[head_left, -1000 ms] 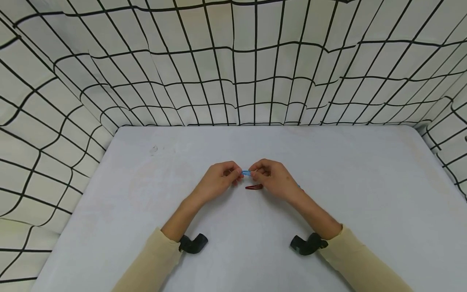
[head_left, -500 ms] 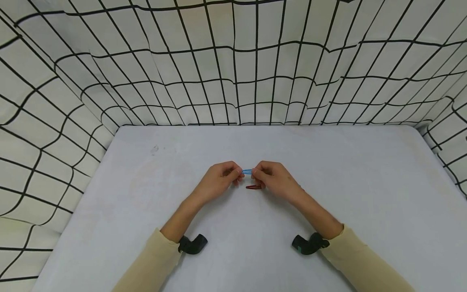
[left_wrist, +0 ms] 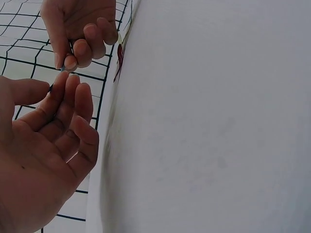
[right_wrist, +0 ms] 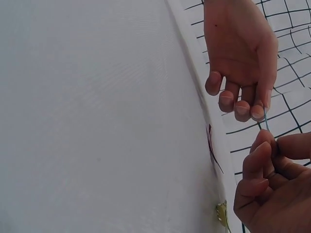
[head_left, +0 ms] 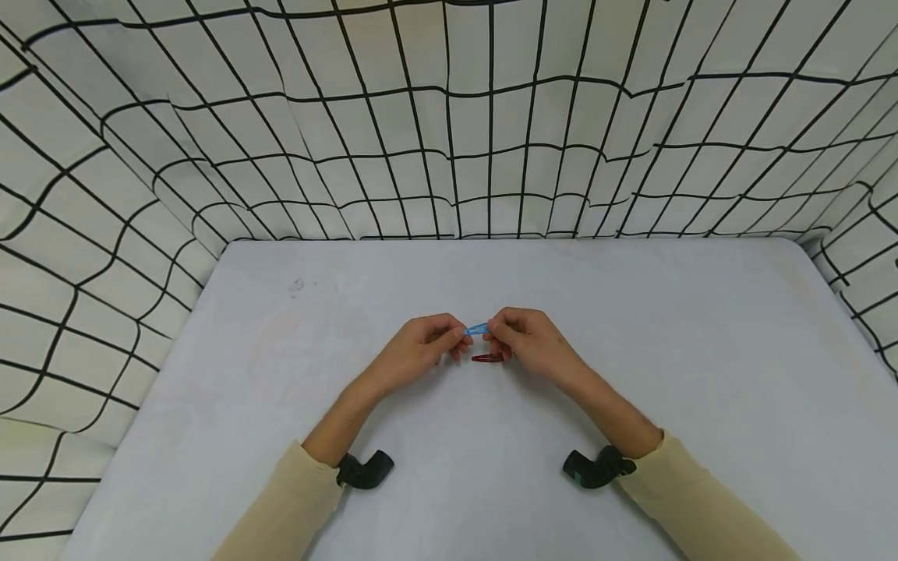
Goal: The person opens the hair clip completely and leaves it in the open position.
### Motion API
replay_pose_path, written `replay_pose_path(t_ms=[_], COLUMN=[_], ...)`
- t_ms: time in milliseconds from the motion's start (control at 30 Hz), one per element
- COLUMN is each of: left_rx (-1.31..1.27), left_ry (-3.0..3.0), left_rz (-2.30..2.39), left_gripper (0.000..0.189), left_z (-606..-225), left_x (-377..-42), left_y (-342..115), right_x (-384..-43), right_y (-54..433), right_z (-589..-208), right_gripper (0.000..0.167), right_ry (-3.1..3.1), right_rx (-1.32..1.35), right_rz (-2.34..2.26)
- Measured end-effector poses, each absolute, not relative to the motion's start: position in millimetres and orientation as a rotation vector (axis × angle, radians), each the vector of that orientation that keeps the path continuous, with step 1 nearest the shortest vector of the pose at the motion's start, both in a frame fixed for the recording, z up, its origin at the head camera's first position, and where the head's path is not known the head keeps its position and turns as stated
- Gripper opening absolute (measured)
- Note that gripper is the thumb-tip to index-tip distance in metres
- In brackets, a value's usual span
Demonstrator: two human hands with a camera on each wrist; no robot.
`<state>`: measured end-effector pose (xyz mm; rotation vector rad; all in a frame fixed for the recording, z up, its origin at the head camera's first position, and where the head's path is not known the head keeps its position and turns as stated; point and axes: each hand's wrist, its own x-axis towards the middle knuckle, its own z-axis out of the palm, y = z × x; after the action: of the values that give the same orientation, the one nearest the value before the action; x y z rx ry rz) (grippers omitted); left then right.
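A light blue snap hair clip [head_left: 477, 329] is stretched between the two hands, above the white table. My left hand [head_left: 424, 343] pinches its left end between thumb and index finger, the other fingers loosely bent. At its right end, my right hand [head_left: 529, 339] pinches it with thumb and forefinger. The fingertips cover both ends of the clip. Just below, a dark red snap hair clip [head_left: 487, 358] lies on the table, its right end close by the right fingers. In the right wrist view this red clip [right_wrist: 212, 148] shows edge-on beside the hands.
A yellow-green clip-like piece [right_wrist: 222, 213] lies on the table near the right hand, hidden from the head view. The white table [head_left: 449, 483] runs back to pale walls covered with black netting [head_left: 449, 156]. Black wrist mounts [head_left: 368, 470] stick out at the sleeves.
The right hand has shifted slightly right, so more of the blue hair clip shows. The clip now tilts, right end higher. The red clip stays in place.
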<state>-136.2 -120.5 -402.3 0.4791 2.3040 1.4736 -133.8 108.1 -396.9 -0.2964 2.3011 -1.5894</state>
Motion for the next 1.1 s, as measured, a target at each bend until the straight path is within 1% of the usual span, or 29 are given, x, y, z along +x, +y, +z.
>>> replay_pose_path(t_ms=[400,700,1100], left_rx=[0.484,0.476,0.445], left_ry=[2.278,2.211,2.225], left_rz=[1.521,1.609,1.636], left_gripper=[0.021,0.019,0.020], left_z=[-402.1,-401.9,-403.7], left_x=[-136.5,-137.5,-138.1], left_y=[-120.2,-120.1,-118.7], right_x=[-134.0,-135.4,-136.0], right_y=[107.8,108.5,108.3], right_z=[-395.9,-400.0,-404.4], right_gripper=[0.026,0.027,0.028], right_ry=[2.299,2.186,2.084], right_rx=[-0.341,-0.284,-0.290], right_rz=[-1.636,-1.730,-1.811])
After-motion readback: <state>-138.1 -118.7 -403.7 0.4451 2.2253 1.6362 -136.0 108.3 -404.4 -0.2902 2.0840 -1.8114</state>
